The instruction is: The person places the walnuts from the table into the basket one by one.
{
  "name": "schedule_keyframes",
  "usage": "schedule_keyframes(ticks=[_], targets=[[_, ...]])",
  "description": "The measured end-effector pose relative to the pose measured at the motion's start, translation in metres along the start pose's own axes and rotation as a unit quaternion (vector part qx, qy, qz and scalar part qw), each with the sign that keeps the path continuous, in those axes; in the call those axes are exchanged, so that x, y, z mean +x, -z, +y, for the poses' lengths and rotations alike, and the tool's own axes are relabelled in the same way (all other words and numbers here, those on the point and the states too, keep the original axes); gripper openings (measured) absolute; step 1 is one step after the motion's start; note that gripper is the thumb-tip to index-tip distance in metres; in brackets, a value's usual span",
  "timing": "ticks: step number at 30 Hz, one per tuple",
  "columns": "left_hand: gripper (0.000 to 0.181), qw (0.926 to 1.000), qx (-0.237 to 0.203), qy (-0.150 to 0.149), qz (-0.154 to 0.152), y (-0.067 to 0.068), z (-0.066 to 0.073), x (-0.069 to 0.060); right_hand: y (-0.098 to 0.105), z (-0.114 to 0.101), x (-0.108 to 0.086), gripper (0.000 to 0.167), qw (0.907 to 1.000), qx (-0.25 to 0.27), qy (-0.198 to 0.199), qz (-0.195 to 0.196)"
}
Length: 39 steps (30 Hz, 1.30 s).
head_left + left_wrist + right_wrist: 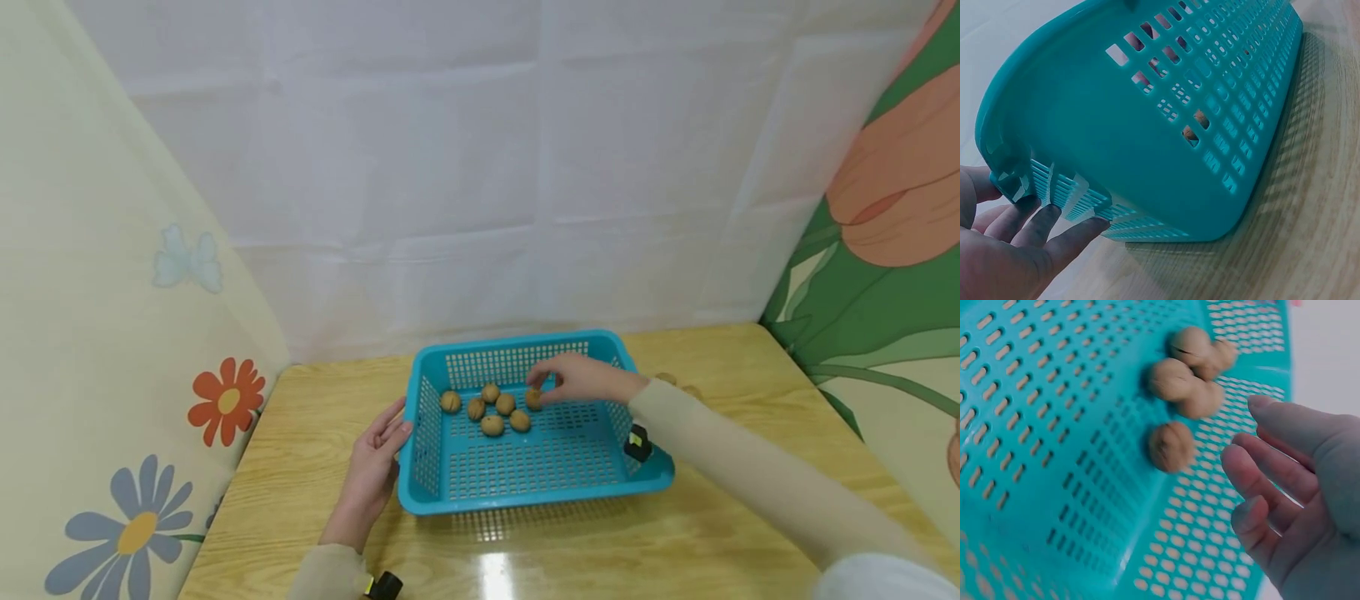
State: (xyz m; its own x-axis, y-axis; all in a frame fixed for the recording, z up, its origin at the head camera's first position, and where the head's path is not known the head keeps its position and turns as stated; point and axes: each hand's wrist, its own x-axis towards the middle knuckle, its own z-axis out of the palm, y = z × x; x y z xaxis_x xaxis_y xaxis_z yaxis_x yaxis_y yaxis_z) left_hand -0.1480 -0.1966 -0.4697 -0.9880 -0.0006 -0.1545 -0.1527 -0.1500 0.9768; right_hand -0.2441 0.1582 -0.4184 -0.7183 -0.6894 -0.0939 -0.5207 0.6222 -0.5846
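Observation:
A blue plastic basket (525, 502) with slotted walls holds several walnuts (492, 426) on its bottom. At its left end my left hand (367, 467) grips the rim. The left wrist view shows the fingers (1041, 225) against the outside of the basket wall (1079, 119), below the lip, with the thumb beside the rim. My right hand (573, 377) reaches in over the right end, close to a walnut (534, 400). In the right wrist view its fingers are spread and slightly bent, apart from the nearest walnut (1171, 447), with nothing between them.
Beyond the basket's right end, walnuts (666, 378) lie on the wooden table (720, 350), partly behind my right sleeve. A white cloth (450, 167) hangs behind the table. Panels with printed flowers stand at the left and right.

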Motion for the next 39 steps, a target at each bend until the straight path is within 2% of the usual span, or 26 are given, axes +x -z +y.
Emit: schedule_keyframes(ticks=[8,12,16,21,25,29,35,39], targets=[[0.055,1.0,0.0,0.003,0.003,0.0,0.004,-0.002,0.032,0.012,-0.05,0.032,0.9982,0.022,0.005,0.056],[0.055,1.0,0.001,0.003,0.003,0.0,0.004,-0.002,0.043,0.022,-0.083,0.033,0.9958,0.029,-0.019,0.085],[0.055,1.0,0.0,0.002,0.001,0.0,0.004,-0.002,0.047,0.038,-0.117,0.033,0.9897,0.041,-0.05,0.127],[0.055,1.0,0.001,0.001,0.001,0.001,0.004,-0.001,0.042,0.062,-0.146,0.03,0.985,0.013,-0.077,0.154],[0.055,1.0,0.003,0.004,0.002,0.002,0.004,-0.001,0.034,0.083,-0.161,0.03,0.9829,-0.016,-0.093,0.158],[0.054,1.0,-0.002,0.006,0.003,0.001,0.003,-0.001,0.026,0.101,-0.17,0.034,0.9766,-0.034,-0.124,0.173],[0.054,1.0,-0.004,0.004,0.002,0.001,0.0,-0.001,0.013,0.128,-0.173,0.044,0.968,-0.078,-0.152,0.184],[0.055,1.0,-0.001,0.004,0.002,0.0,0.0,0.0,0.004,0.139,-0.174,0.044,0.9655,-0.08,-0.162,0.187]])
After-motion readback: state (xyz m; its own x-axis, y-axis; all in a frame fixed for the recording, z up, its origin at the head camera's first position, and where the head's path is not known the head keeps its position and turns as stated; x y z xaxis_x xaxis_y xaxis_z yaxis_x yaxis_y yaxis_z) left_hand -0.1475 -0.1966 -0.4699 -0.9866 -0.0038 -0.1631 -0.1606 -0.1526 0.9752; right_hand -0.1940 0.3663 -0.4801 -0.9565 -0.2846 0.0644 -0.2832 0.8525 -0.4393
